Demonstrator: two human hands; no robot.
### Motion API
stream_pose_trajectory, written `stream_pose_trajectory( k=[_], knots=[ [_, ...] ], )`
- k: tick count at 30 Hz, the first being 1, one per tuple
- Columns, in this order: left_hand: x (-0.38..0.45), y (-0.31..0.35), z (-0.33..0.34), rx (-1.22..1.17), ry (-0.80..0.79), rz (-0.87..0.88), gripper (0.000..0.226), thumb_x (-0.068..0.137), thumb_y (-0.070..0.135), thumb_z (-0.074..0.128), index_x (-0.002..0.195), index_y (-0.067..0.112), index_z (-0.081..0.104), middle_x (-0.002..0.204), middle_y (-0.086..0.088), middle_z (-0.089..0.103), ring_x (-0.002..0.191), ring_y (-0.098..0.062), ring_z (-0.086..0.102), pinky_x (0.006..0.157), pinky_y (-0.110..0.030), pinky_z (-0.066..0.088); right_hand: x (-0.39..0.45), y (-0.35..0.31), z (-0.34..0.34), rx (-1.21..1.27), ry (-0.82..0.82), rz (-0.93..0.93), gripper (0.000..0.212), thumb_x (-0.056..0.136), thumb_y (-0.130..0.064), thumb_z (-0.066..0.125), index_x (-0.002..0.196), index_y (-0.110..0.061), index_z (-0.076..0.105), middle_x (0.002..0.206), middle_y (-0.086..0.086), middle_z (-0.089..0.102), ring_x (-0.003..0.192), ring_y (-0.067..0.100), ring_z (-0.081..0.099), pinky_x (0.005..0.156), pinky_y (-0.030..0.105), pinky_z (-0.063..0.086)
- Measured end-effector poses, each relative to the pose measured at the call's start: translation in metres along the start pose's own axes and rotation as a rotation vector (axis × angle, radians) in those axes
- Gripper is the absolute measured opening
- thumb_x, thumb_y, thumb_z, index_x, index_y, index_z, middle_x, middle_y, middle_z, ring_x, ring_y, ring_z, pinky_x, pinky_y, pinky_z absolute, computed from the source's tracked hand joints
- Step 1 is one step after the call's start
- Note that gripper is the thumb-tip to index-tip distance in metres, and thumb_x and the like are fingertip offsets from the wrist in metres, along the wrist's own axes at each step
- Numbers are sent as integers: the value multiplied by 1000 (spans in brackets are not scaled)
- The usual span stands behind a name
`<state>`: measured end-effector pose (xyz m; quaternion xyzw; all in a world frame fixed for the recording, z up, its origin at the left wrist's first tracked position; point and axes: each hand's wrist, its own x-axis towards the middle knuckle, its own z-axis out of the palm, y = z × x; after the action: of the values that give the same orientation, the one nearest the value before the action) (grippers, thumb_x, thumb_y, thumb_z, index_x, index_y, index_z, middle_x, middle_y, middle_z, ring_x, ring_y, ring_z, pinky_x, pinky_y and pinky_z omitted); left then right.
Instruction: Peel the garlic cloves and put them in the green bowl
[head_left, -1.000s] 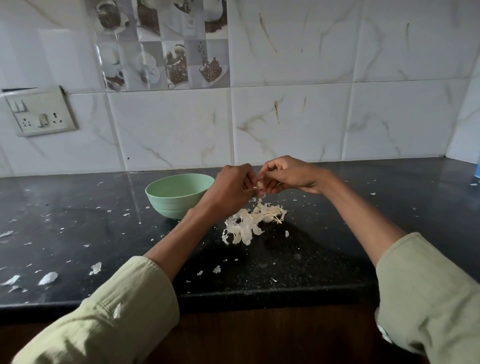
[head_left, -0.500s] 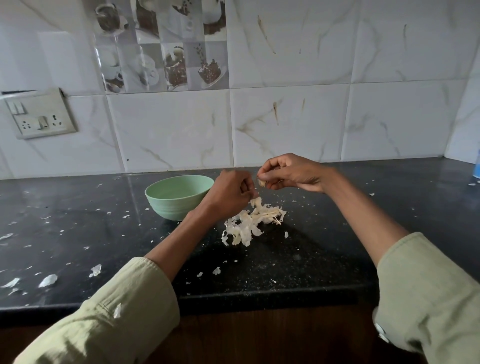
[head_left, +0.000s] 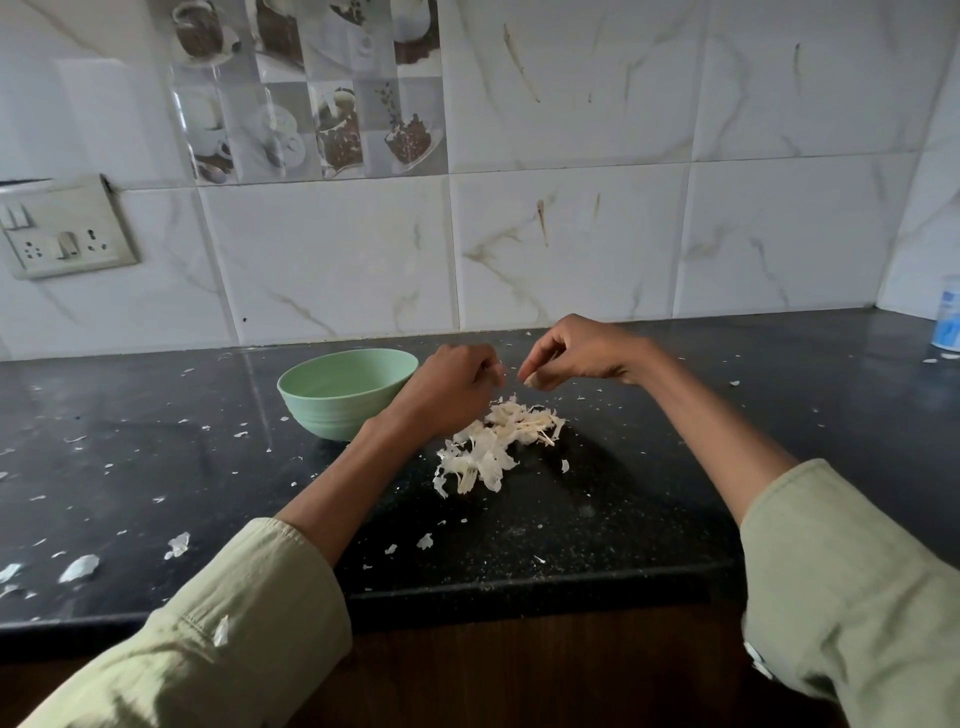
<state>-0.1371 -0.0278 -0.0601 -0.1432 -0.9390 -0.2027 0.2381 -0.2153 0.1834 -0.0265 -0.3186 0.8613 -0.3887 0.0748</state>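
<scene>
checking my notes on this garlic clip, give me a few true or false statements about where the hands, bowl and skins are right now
1. The green bowl sits upright on the black counter. True.
2. The right hand pinches a garlic clove. True.
3. The pile of skins lies inside the bowl. False: it lies on the counter, right of the bowl.
4. The left hand rests flat on the counter. False: it is raised and curled, over the skins.
5. The two hands touch. False: a small gap shows between them.
</scene>
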Motion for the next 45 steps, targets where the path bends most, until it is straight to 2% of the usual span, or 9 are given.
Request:
stream_pose_trajectory(
  k=[2, 8, 13, 17, 22, 27, 34, 40, 45],
  knots=[
    [-1, 0, 1, -6, -11, -7, 24, 98, 10, 50, 98, 17, 73, 85, 12, 72, 64, -2, 58, 62, -29, 43, 2, 3, 1, -73, 8, 20, 19, 85, 2, 80, 103, -3, 79, 90, 6, 79, 81, 9, 76, 72, 18, 58],
    [-1, 0, 5, -16, -47, 5, 18, 100, 12, 56, 95, 18, 73, 79, 14, 69, 69, -6, 67, 70, -33, 56, 4, 6, 6, -237, 35, 39, 19, 87, -6, 81, 105, 0, 77, 85, 3, 77, 64, 3, 73, 61, 14, 55],
    [-2, -1, 5, -16, -42, 7, 15, 99, 12, 60, 93, 17, 73, 75, 20, 65, 72, -5, 66, 73, -33, 57, 4, 7, 3, -347, 33, 50, 4, 85, -16, 83, 89, -15, 82, 76, 0, 78, 65, 12, 70, 72, 38, 56],
    [-1, -2, 6, -21, -44, 4, 11, 100, 20, 65, 93, 15, 72, 79, 11, 69, 75, -13, 68, 73, -34, 56, 4, 7, 5, -389, 25, 51, 4, 82, -24, 86, 82, -24, 82, 71, 1, 77, 66, 19, 64, 68, 37, 45],
    [-1, -2, 6, -19, -30, 14, 11, 100, 15, 64, 93, 12, 72, 79, 11, 66, 77, -15, 66, 74, -33, 53, 2, 2, 8, -423, 51, 42, 13, 79, -29, 90, 84, -22, 80, 74, -3, 78, 70, 21, 72, 73, 42, 56],
    [0, -3, 8, -19, -29, 14, 12, 99, 10, 62, 95, 12, 73, 77, 17, 64, 76, -12, 66, 72, -31, 52, 3, 4, 13, -493, 85, 56, 13, 91, -28, 80, 82, -18, 77, 66, -10, 74, 55, 4, 63, 65, 26, 50],
    [0, -5, 10, -18, -23, 1, 11, 100, 11, 61, 99, 9, 72, 91, 1, 71, 84, -19, 67, 79, -37, 56, -1, -6, 21, -631, 92, 12, 16, 94, -28, 76, 98, -14, 69, 81, -13, 59, 69, 2, 51, 51, 13, 30],
    [0, -8, 9, 12, -20, -83, 11, 97, 11, 59, 96, 9, 70, 93, -1, 72, 87, -22, 67, 81, -40, 57, -1, -6, 24, -672, 122, 20, 14, 98, -29, 70, 95, -17, 63, 82, -12, 56, 68, 3, 49, 50, 15, 26],
    [-1, -10, 8, 23, -34, -116, 12, 95, 11, 59, 92, 6, 70, 89, -4, 73, 87, -24, 67, 79, -42, 57, 1, -1, 20, -577, 79, 15, 18, 94, -30, 74, 92, -16, 62, 78, -12, 59, 75, 10, 56, 57, 20, 34]
  ],
)
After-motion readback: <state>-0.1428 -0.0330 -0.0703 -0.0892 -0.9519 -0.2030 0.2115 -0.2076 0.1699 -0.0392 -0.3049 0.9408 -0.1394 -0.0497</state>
